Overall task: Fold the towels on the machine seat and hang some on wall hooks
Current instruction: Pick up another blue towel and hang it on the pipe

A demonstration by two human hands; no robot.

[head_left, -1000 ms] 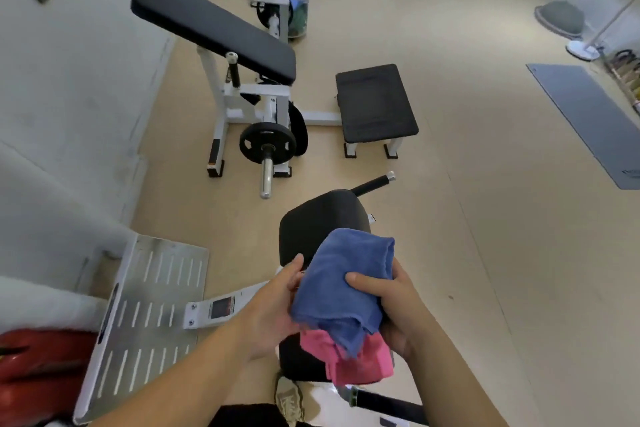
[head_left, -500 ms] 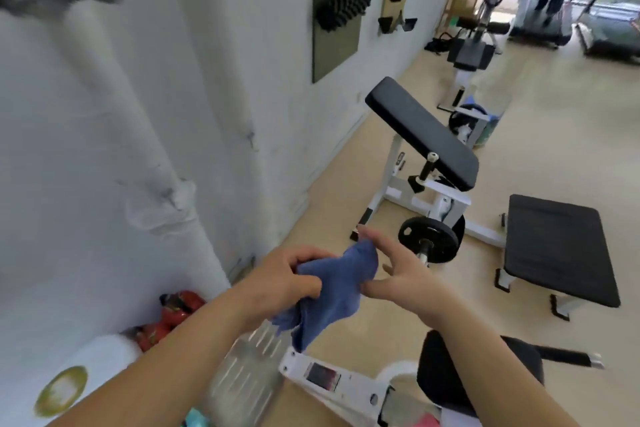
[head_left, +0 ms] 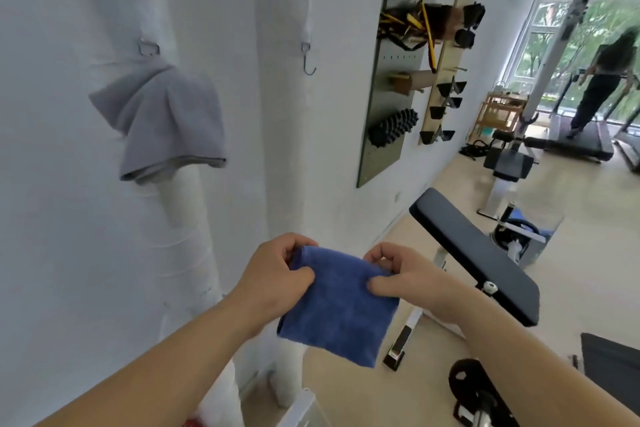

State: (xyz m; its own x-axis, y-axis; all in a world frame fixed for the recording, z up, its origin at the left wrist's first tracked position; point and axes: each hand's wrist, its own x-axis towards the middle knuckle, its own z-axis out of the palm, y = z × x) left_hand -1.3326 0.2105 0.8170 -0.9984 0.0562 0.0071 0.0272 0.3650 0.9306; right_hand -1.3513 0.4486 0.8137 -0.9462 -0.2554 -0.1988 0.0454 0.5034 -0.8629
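Observation:
A folded blue towel (head_left: 341,312) hangs in front of me, held by its top edge. My left hand (head_left: 277,274) pinches its upper left corner and my right hand (head_left: 408,282) pinches its upper right corner. On the white wall a grey towel (head_left: 166,121) hangs from a metal hook (head_left: 149,47). To its right, a second metal hook (head_left: 308,61) is bare. The machine seat is out of view.
A white wrapped pipe (head_left: 187,218) runs down the wall below the grey towel. A black padded bench (head_left: 474,256) with a weight plate (head_left: 474,381) stands at lower right. A pegboard (head_left: 394,73) with gear hangs further along. A person walks on a treadmill (head_left: 581,146) far back.
My view has swung up from the machine seat to the wall. The blue towel has left the pink one behind, and both hands now hold it spread by its top corners.

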